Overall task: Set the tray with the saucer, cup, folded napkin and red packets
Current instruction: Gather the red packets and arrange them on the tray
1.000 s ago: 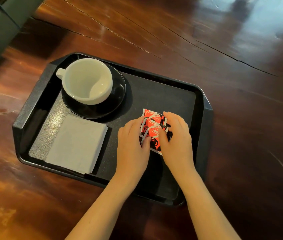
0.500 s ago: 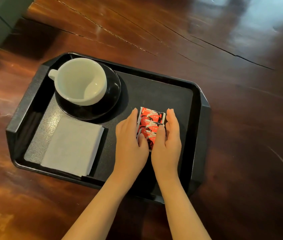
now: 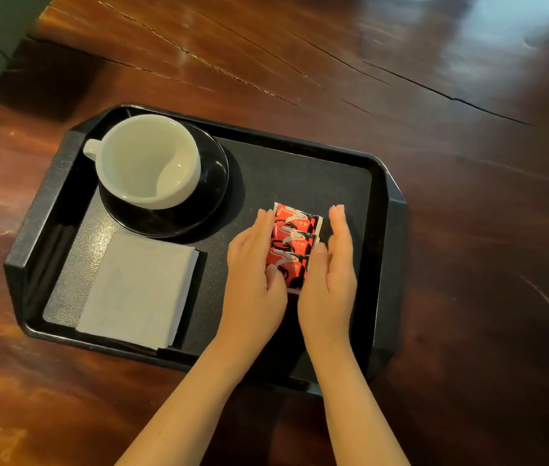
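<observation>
The scene is dimly and warmly lit, with pale light reflected as broad glare on the glossy cracked dark red-brown wooden table point(image 3: 400, 79) far beyond the fingertips. A soft highlight is seen inside the white ceramic cup point(image 3: 147, 161), up and left of the fingers point(image 3: 340, 223), and speckled sheen on the textured black plastic tray point(image 3: 300, 169) left of them. Faint shadows are cast beneath the wrists. The upper right corner is smeared and blurred; straight edges are bowed by wide-angle distortion.
</observation>
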